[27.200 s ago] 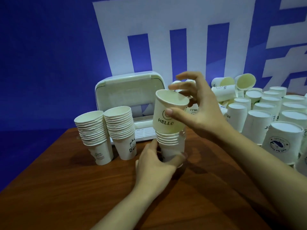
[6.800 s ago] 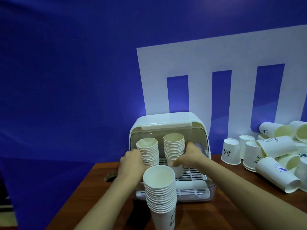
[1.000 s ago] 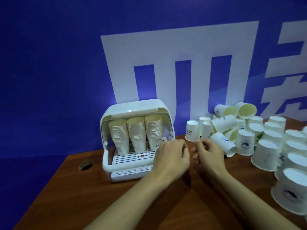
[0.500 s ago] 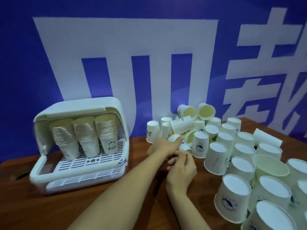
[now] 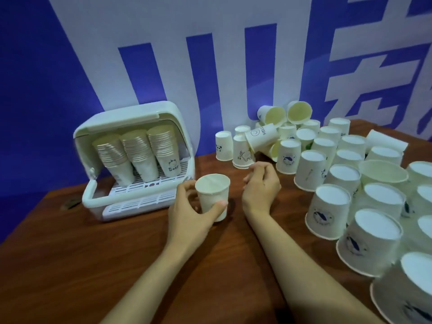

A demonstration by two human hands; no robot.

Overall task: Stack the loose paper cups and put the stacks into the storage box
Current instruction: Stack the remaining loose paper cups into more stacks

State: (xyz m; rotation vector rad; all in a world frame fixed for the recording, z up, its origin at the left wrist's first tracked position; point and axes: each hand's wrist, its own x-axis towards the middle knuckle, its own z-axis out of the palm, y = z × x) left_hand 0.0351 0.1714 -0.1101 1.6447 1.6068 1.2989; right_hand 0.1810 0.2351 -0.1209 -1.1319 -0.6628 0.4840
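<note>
My left hand (image 5: pixel 191 211) grips a single white paper cup (image 5: pixel 212 194), upright with its mouth up, resting on the brown table (image 5: pixel 70 253) just right of the storage box. My right hand (image 5: pixel 261 185) hovers beside it, fingers loosely curled and holding nothing. The white storage box (image 5: pixel 131 118) stands at the left with its lid raised; three cup stacks (image 5: pixel 138 153) stand side by side on its slatted rack. Several loose cups (image 5: pixel 327 206) stand upside down on the right, and a few lie on their sides at the back (image 5: pixel 273 115).
A blue and white banner wall (image 5: pixel 210 54) runs close behind the table. A small round hole (image 5: pixel 72 202) sits in the tabletop left of the box. Upside-down cups crowd the right edge down to the near corner (image 5: pixel 411 288).
My left hand has taken one cup from the loose group and drawn it back toward the box, mouth up. My right hand has pulled apart from the left. The view has shifted left.
</note>
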